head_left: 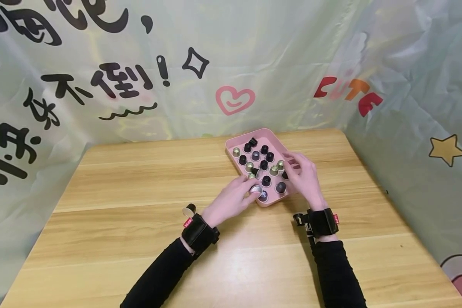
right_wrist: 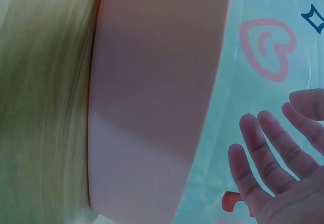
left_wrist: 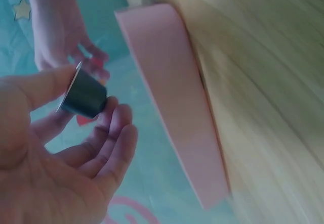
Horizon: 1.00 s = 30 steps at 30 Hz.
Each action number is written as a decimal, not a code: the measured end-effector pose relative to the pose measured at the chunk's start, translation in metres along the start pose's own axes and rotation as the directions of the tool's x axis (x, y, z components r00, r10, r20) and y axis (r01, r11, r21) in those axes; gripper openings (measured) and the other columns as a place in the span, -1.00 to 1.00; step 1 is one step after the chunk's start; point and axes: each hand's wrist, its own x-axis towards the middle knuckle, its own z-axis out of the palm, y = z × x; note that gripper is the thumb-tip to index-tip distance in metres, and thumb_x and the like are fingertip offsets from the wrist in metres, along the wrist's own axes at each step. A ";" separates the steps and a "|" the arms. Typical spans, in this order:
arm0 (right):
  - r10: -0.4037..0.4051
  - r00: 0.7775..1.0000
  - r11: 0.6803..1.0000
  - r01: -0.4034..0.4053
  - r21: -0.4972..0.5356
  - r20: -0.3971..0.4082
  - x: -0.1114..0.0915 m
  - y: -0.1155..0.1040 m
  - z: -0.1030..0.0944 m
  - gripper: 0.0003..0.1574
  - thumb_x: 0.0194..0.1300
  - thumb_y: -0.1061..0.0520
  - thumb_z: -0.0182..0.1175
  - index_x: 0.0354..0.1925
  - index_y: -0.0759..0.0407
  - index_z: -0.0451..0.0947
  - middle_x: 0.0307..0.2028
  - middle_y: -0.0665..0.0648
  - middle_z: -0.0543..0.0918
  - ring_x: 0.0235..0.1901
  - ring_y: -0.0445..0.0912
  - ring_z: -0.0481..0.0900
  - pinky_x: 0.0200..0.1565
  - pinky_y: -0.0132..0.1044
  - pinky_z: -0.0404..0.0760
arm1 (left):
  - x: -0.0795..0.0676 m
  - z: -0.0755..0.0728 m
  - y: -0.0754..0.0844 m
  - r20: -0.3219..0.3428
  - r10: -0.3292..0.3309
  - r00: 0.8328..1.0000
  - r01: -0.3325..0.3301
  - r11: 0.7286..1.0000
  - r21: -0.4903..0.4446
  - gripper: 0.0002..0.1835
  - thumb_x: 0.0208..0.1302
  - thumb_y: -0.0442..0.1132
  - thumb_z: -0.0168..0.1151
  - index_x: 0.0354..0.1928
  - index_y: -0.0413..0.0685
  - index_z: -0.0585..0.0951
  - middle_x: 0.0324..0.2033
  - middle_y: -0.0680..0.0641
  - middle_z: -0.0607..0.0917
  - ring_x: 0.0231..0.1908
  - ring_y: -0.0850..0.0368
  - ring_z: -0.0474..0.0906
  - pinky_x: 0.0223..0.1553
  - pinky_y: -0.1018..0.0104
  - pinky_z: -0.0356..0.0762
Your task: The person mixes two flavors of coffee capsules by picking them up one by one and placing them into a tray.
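Note:
My left hand [head_left: 235, 199] pinches a dark coffee capsule [left_wrist: 85, 93] between thumb and fingers, over the near end of a pink tray [head_left: 261, 204]. In the head view its silvery lid [head_left: 256, 190] faces up towards the camera. The right hand [head_left: 305, 176] hovers at the tray's right side, its fingers loosely bent beside a pale green capsule [head_left: 280, 164]. No object shows between the right fingers [right_wrist: 271, 166] in the right wrist view. Several black and green capsules stand lid down in the tray, among them a black one [head_left: 266, 181] between the hands.
The tray rests on a wooden table [head_left: 146, 184], near its back edge. Behind it hangs a printed cloth [head_left: 285, 77] with writing and a pink heart; another side of cloth [head_left: 416, 141] borders the table on the right.

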 end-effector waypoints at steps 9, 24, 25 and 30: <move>-0.021 1.000 1.000 0.021 -0.006 -0.010 0.000 0.001 -0.001 -0.61 0.36 0.34 0.20 0.14 0.38 0.58 0.02 0.45 0.69 -0.15 0.21 0.69 -0.18 -0.65 0.51 | 0.023 0.020 0.007 -0.018 0.047 0.999 -0.046 0.996 0.079 -0.74 0.47 -0.06 0.16 0.10 0.08 0.62 0.08 -0.12 0.68 0.10 -0.04 0.60 0.20 0.07 0.56; -0.011 1.000 1.000 0.011 -0.009 -0.013 0.000 0.001 -0.002 -0.61 0.37 0.31 0.20 0.15 0.37 0.58 0.04 0.42 0.69 -0.14 0.21 0.69 -0.18 -0.64 0.52 | 0.040 0.038 0.006 0.045 0.020 0.999 -0.030 0.976 0.216 -0.68 0.44 0.01 0.19 0.16 0.20 0.61 0.10 -0.01 0.69 0.11 0.06 0.59 0.29 0.13 0.47; -0.009 1.000 1.000 0.009 -0.009 -0.013 0.000 0.001 -0.002 -0.60 0.37 0.31 0.20 0.15 0.36 0.58 0.04 0.42 0.69 -0.14 0.20 0.69 -0.18 -0.64 0.52 | 0.040 0.039 0.006 0.047 0.017 0.999 -0.026 0.976 0.215 -0.68 0.44 0.01 0.19 0.16 0.20 0.61 0.11 -0.01 0.69 0.12 0.06 0.58 0.30 0.12 0.46; -0.007 1.000 1.000 0.007 -0.007 -0.014 0.000 0.002 -0.003 -0.60 0.36 0.32 0.20 0.15 0.36 0.58 0.06 0.40 0.68 -0.13 0.20 0.69 -0.18 -0.65 0.51 | 0.042 0.044 0.003 0.043 0.010 0.999 -0.019 0.975 0.221 -0.69 0.45 0.01 0.17 0.16 0.20 0.62 0.12 0.00 0.70 0.13 0.06 0.58 0.33 0.12 0.43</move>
